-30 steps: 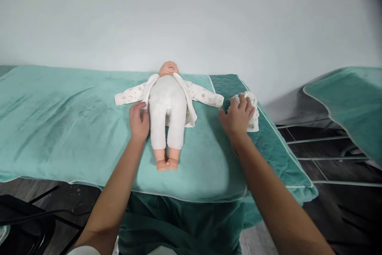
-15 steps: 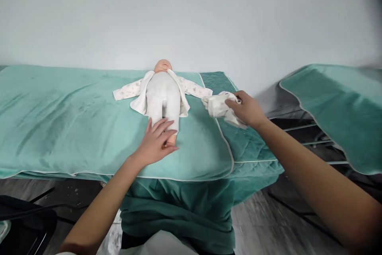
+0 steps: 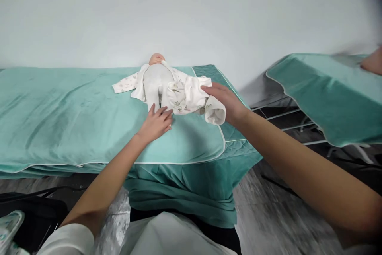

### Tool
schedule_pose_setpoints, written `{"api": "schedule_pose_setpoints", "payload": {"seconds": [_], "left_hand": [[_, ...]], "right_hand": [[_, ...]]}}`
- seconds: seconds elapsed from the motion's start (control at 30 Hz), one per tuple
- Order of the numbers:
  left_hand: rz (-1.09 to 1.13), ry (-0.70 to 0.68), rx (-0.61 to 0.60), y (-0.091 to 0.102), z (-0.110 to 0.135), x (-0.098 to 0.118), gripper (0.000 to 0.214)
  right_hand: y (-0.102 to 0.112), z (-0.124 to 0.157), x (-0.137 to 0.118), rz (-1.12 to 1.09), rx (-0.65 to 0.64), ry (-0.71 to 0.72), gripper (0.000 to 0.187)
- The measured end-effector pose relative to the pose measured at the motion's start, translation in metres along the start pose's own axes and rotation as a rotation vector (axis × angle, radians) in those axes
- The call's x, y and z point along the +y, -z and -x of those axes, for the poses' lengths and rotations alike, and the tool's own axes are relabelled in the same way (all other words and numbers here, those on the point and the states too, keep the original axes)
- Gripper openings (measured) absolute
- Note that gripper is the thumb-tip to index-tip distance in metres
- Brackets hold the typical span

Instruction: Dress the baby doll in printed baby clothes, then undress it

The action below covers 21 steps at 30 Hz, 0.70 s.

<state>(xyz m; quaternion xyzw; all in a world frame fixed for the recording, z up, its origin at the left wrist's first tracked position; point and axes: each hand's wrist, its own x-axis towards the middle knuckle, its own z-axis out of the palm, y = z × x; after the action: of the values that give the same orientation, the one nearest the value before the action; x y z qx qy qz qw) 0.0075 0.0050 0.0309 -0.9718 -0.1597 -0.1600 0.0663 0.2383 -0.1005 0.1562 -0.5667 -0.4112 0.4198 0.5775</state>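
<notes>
On the teal mat: doll lies face up.
Left hand: flat over the doll's feet, fingers spread.
Right hand: fingers gripping white garment across the doll's legs.

One doll, one open jacket, one bunched garment, two teal beds, two hands.

Bed draped in teal blanket; darker quilted pad at right end; doll on its back near far edge, open jacket spread beneath
</notes>
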Motion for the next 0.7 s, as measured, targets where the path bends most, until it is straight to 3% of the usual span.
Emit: {"api": "schedule_pose_setpoints", "payload": {"seconds": [0.1,0.17,0.3,0.47,0.57,0.63,0.7], "left_hand": [[0.048,0.051,-0.023,-0.003,-0.007,-0.005,0.031],[0.145,0.112,0.0,-0.007,-0.009,-0.006,0.045],[0.503,0.255,0.124,-0.01,-0.006,-0.007,0.066],[1.218,0.37,0.27,0.021,0.004,-0.008,0.06],[1.596,0.522,0.309,0.04,0.009,-0.004,0.077],[1.729,0.632,0.352,0.046,0.01,0.0,0.08],[1.762,0.717,0.426,0.048,0.008,0.003,0.067]], "right_hand": [[-0.018,0.007,-0.006,-0.023,-0.102,-0.019,0.032],[-0.026,0.009,-0.006,-0.001,-0.156,-0.029,0.035],[-0.033,0.006,0.003,0.118,-0.202,-0.031,0.037],[-0.039,-0.005,0.027,0.299,-0.203,0.106,0.032],[-0.05,-0.015,0.041,0.404,-0.156,0.15,0.028],[-0.057,-0.02,0.048,0.488,-0.148,0.171,0.024],[-0.062,-0.023,0.049,0.549,-0.198,0.219,0.026]]}}
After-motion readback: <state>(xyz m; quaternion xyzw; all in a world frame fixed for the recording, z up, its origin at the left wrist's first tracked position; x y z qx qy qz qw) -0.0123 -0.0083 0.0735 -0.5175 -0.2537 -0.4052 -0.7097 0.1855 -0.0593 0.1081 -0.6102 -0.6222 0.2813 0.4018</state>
